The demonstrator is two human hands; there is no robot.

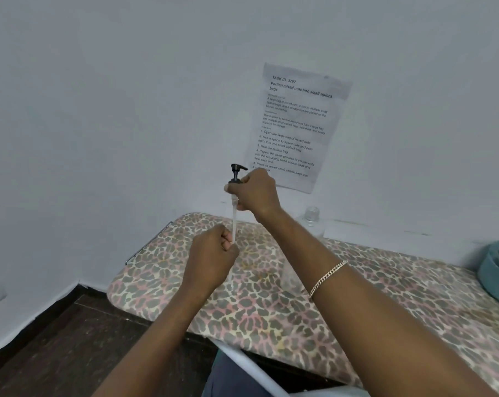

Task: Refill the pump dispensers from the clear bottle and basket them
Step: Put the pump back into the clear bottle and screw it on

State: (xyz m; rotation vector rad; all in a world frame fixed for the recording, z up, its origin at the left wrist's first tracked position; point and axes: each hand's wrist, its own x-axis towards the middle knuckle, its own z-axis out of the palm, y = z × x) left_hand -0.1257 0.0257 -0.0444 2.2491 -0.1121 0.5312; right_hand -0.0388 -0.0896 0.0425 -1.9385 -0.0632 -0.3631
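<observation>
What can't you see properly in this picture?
Head view:
Clear bottle: mostly behind the right arm; only its top shows.
Teal basket: cut off by the right edge.
Pump tube: middle hidden in the left hand.
Pump collar: covered by the right hand.
Wall sheet: small print too blurry.

Open board (414, 270) between clear bottle (312, 214) and basket (497, 273)

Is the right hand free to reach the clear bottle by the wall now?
Probably not yet: the right hand grips the pump head. The clear bottle stands nearby with nothing in between.
</observation>
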